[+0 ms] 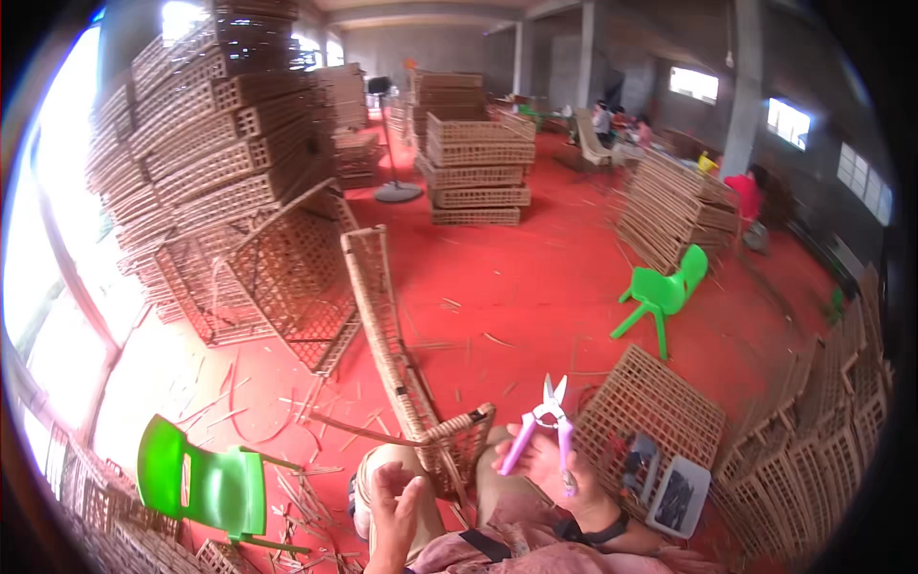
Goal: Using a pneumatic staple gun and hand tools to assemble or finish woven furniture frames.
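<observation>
Pruning shears (538, 432) with pink-purple handles rest in my right hand (541, 467), which is turned palm up. Their blades stand apart and point away from me. My left hand (394, 512) is raised over my left knee, fingers loosely bent and apart, with nothing in it. A long woven rattan panel (381, 330) stands on edge between my knees and reaches forward. Its wrapped near corner lies between my two hands, and a loose cane strip (368, 430) sticks out from it to the left.
Cane offcuts litter the red floor (497, 287). A green plastic chair (215, 478) is at left, another (665, 292) ahead right. Lattice stacks (215, 143) rise at left. At right lie a lattice panel (660, 407), a grey tray (681, 496) and leaning panels (813, 440). People sit farther back.
</observation>
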`<move>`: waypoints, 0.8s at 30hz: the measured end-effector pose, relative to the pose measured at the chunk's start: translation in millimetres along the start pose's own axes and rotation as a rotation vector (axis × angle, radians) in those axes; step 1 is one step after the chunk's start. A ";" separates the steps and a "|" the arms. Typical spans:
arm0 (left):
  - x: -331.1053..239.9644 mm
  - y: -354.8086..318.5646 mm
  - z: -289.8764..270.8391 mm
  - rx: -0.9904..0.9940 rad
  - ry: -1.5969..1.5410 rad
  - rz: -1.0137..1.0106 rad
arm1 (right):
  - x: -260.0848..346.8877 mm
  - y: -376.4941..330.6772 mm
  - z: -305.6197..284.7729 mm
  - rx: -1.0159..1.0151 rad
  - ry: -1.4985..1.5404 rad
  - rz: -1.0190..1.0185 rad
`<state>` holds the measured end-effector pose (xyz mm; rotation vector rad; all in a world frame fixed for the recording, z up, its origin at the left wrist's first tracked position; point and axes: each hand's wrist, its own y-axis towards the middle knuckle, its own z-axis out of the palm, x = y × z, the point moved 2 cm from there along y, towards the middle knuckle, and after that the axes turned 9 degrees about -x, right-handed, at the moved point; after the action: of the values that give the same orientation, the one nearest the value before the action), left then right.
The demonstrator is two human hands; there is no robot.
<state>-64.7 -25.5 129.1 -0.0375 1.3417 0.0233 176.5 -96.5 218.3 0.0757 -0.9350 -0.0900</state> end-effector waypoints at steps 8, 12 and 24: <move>-15.5 14.3 22.4 0.046 0.027 0.197 | -1.3 7.0 -11.8 0.014 -0.326 -0.096; -32.0 20.3 31.4 0.044 -0.061 0.238 | 4.5 12.0 -22.1 -0.014 -0.694 -0.072; -48.9 26.3 28.7 0.103 0.053 0.208 | 23.7 34.5 -12.6 0.005 -1.785 -0.711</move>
<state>-48.9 2.2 182.9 0.1896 1.3931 0.1302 202.2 -64.5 233.4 0.3628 -2.6525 -0.9228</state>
